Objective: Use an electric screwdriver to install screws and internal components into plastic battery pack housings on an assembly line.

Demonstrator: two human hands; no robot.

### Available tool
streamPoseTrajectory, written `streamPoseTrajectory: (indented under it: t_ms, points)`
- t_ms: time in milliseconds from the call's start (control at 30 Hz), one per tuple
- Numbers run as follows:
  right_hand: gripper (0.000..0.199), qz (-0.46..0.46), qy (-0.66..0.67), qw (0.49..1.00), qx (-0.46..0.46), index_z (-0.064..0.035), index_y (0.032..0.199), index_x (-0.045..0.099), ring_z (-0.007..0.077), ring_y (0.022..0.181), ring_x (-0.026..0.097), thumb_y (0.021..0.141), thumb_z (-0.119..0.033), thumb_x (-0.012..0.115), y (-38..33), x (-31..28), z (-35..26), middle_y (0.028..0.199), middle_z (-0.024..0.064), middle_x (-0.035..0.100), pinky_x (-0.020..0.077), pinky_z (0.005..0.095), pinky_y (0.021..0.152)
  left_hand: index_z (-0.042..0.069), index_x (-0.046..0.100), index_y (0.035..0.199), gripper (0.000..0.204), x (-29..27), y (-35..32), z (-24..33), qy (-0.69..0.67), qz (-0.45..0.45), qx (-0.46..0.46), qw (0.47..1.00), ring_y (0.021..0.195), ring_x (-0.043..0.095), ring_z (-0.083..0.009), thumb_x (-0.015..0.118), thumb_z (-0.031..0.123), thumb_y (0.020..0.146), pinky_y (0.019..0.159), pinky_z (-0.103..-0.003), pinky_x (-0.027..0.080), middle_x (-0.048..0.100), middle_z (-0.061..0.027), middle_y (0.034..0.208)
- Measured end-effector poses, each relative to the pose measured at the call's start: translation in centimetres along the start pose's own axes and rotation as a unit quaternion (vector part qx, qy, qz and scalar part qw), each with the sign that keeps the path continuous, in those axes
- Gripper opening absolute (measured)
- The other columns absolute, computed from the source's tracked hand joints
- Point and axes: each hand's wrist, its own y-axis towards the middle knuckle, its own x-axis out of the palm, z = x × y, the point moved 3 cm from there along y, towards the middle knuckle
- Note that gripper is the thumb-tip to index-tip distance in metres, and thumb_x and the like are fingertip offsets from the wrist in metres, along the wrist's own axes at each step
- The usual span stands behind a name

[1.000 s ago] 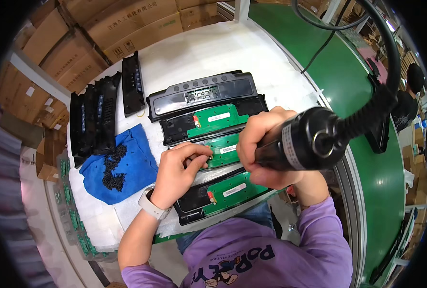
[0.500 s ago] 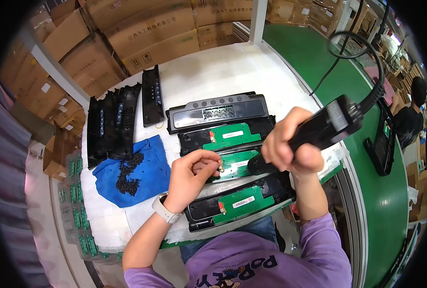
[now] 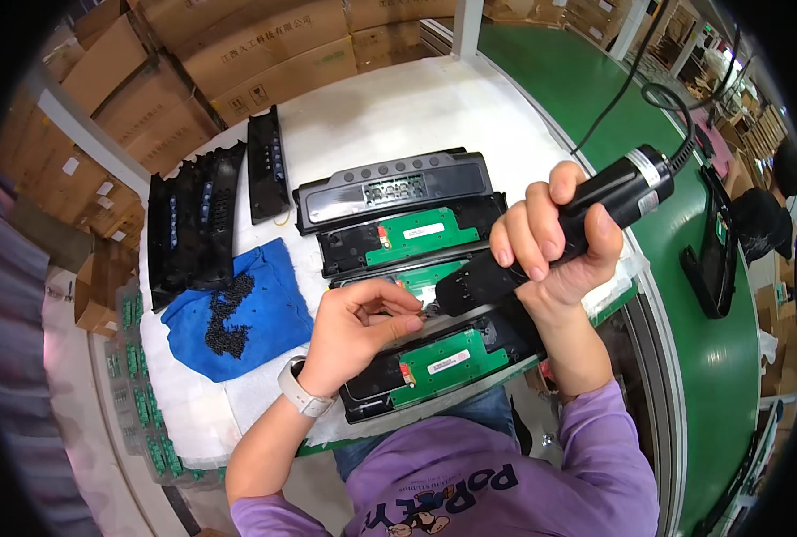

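Note:
My right hand (image 3: 560, 233) is wrapped round a black corded electric screwdriver (image 3: 627, 190), tilted with its nose down to the left. That nose is just above the near edge of the middle black casing with a green circuit board (image 3: 416, 279), which hands and tool partly cover. Beside the nose, my left hand (image 3: 354, 327) has thumb and fingers pinched together; what they hold is too small to make out. A similar casing with a green circuit board (image 3: 452, 362) lies nearer me, and another open casing (image 3: 425, 234) lies farther off. Both boards carry a white label.
A black casing with buttons and a display window (image 3: 394, 192) lies at the back. Left of it are black shells (image 3: 264, 170). A blue cloth (image 3: 273, 304) bears a pile of small black screws (image 3: 228, 333). The screwdriver's cable (image 3: 685, 125) runs up right. Cartons (image 3: 273, 54) stand behind the table.
The screwdriver's nose has shifted left and toward me, closer to my left fingertips. My left fingertips have moved from the middle board's red-and-gold part toward its near edge. The view has shifted slightly.

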Motion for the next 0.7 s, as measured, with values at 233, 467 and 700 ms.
streamPoseTrajectory:
  t_ms: [233,467,700]
  points:
    - [0.023,0.125,0.019,0.992,0.019,-0.0046,0.097,0.049,0.0142,0.042,0.043,0.087,-0.025,0.046,0.2,-0.6,-0.3,0.057,0.0030,0.045,0.0438,0.0340,0.050,-0.001,0.056,0.105,0.036,0.4,-0.2,0.5,-0.044,-0.009,-0.018,0.999,0.087,0.062,-0.0169,0.070,-0.002,0.072,0.076,-0.027,0.051,0.064,-0.0120,0.093]
    - [0.033,-0.012,-0.215,0.968,0.126,0.0004,0.087,0.045,0.0106,0.036,0.041,0.071,-0.021,0.064,0.4,0.1,-3.4,0.051,0.0024,0.043,0.0360,0.0255,0.039,0.001,0.058,0.101,0.045,0.9,0.0,2.2,0.540,-0.003,0.293,0.789,0.099,0.056,-0.0289,0.075,0.016,0.062,0.082,-0.036,0.045,0.059,-0.0133,0.103]
    - [0.031,0.013,-0.271,0.951,0.150,0.0021,0.086,0.043,0.0103,0.036,0.041,0.070,-0.017,0.063,-0.1,-0.7,-3.3,0.055,0.0047,0.045,0.0341,0.0240,0.037,0.000,0.060,0.092,0.037,0.9,0.5,1.0,0.529,-0.017,0.267,0.805,0.094,0.056,-0.0288,0.074,0.011,0.060,0.080,-0.037,0.045,0.058,-0.0122,0.101]
